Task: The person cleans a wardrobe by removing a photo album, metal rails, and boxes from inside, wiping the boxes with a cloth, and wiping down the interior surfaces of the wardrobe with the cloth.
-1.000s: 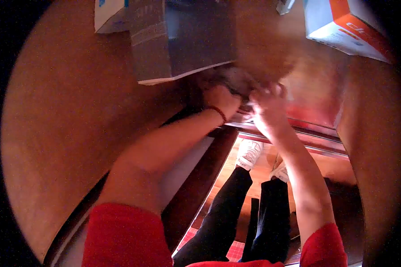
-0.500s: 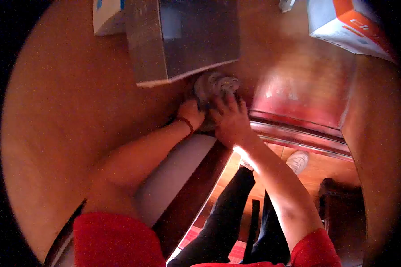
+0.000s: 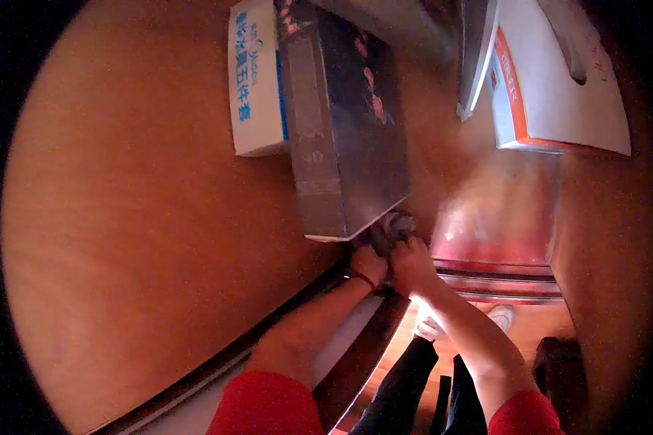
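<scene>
Saw a rumpled grey cloth bunched by the dark box's bottom edge, poking away from the person, long axis unclear. Left hand was curled against it, right hand's fingers bent over it; couldn't tell how tightly. Box was glossy, pink-patterned; white box read "五件套" in blue.

Both arms reach in from the lower edge of the frame and meet just right of centre. The left arm slants up and rightward, ending in the left hand, its back showing, fingers curled and dim. The right arm, bent at the elbow, angles up and leftward; the right hand sits just beside the left, fingers bent, tips pointing upward. How firmly either one grips cannot be told.
</scene>
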Demonstrator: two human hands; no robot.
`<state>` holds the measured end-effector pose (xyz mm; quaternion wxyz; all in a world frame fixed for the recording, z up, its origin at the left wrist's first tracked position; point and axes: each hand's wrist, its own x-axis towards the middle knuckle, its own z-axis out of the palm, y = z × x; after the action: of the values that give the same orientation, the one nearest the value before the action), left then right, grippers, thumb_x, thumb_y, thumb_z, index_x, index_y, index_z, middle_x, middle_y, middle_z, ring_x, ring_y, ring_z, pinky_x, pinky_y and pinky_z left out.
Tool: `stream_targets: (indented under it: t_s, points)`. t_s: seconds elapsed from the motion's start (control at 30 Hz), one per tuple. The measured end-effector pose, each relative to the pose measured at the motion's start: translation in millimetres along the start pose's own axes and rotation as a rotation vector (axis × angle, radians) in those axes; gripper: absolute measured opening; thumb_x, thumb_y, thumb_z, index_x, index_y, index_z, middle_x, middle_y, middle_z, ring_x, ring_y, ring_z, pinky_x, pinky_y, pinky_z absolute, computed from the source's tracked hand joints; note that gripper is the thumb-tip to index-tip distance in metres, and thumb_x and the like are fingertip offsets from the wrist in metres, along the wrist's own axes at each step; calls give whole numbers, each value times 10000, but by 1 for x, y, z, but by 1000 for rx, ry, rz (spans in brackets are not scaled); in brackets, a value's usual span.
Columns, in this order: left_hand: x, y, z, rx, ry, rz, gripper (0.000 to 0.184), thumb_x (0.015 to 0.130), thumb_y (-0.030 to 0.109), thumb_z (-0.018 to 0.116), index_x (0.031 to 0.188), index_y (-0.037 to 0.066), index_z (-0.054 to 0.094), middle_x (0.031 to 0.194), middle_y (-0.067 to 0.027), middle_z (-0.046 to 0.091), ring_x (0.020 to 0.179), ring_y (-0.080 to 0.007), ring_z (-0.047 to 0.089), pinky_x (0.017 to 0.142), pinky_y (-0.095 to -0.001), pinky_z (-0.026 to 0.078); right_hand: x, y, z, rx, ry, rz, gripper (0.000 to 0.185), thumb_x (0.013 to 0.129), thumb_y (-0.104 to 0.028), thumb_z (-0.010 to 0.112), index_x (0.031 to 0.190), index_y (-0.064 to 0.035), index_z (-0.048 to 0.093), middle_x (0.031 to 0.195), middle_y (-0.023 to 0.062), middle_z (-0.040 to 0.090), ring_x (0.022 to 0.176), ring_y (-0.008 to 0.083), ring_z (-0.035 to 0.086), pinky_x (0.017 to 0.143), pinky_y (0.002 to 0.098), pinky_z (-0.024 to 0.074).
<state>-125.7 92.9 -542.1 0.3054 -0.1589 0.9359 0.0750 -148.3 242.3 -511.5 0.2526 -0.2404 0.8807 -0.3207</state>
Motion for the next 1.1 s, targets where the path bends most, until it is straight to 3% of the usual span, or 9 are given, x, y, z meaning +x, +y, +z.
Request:
stream_targets:
  t_s: [0.07, 0.17, 0.27, 0.37, 0.47, 0.57, 0.67, 0.93, 1.1]
  points:
    - [-8, 15, -1, -47, -10, 76, 315, 669, 207, 601, 907, 3, 577, 854, -236, 594, 825, -390, 571, 739, -436, 469, -9, 17, -1, 50, -100, 59, 341, 593, -206, 620, 891, -41, 609, 989, 125, 542, 973, 304, 464, 889, 439, 352]
    - [-21, 58, -9, -235, -75, 161, 328, 673, 236, 600, 906, 7, 573, 847, -235, 591, 801, -390, 570, 716, -434, 470, -38, 48, 3, 60, 154, -60, 304, 595, -89, 576, 884, 6, 580, 805, 152, 566, 810, 358, 502, 791, 489, 377]
    - [-33, 111, -35, -373, -187, 245, 319, 723, 221, 579, 937, -13, 549, 810, -202, 606, 751, -339, 596, 678, -406, 473, -70, 71, -30, 144, 408, 157, 473, 568, -106, 620, 1008, 9, 492, 1015, 168, 503, 955, 363, 455, 852, 462, 353]
    - [-45, 137, -35, -1143, -313, -88, 301, 833, 205, 512, 1036, -17, 512, 791, -109, 599, 686, -166, 573, 587, -321, 467, -88, 87, -58, 16, 750, 171, 474, 594, -57, 583, 1043, 15, 446, 1080, 202, 469, 1007, 398, 432, 882, 489, 326]
    - [-36, 115, -23, -1256, -254, -283, 257, 823, 185, 514, 1004, 4, 528, 800, -115, 589, 687, -185, 557, 582, -338, 466, -88, 71, -94, -360, 525, 392, 487, 606, -27, 550, 1080, 12, 443, 1158, 222, 439, 1076, 412, 398, 921, 475, 316]
    - [-11, 43, -35, -1518, -533, -284, 223, 829, 209, 477, 969, 49, 545, 851, -109, 583, 737, -222, 556, 601, -384, 474, -85, 62, -83, 68, 631, 127, 481, 695, -15, 494, 1169, 2, 413, 1207, 216, 425, 1105, 388, 418, 947, 463, 324]
    - [12, 25, -85, -1875, -141, -565, 307, 837, 327, 453, 972, 74, 562, 924, -101, 585, 798, -256, 552, 693, -387, 462, -86, 34, -101, 386, 515, 156, 483, 687, 14, 507, 1162, -3, 421, 1143, 238, 466, 1099, 375, 437, 954, 438, 338]
    - [60, 28, -170, -1856, 215, -372, 451, 823, 418, 481, 947, -3, 588, 906, -126, 608, 818, -262, 555, 743, -335, 454, -102, 10, -84, 605, 489, 286, 360, 781, -134, 557, 1101, 20, 501, 956, 159, 601, 853, 231, 590, 713, 321, 465]
    - [27, 84, -249, -1700, 557, -452, 493, 816, 413, 513, 984, -48, 565, 983, -170, 594, 853, -269, 551, 789, -336, 443, -69, -38, -120, 1860, 128, 583, 491, 854, -278, 530, 1249, -41, 358, 1229, 185, 414, 1015, 315, 509, 841, 426, 442]
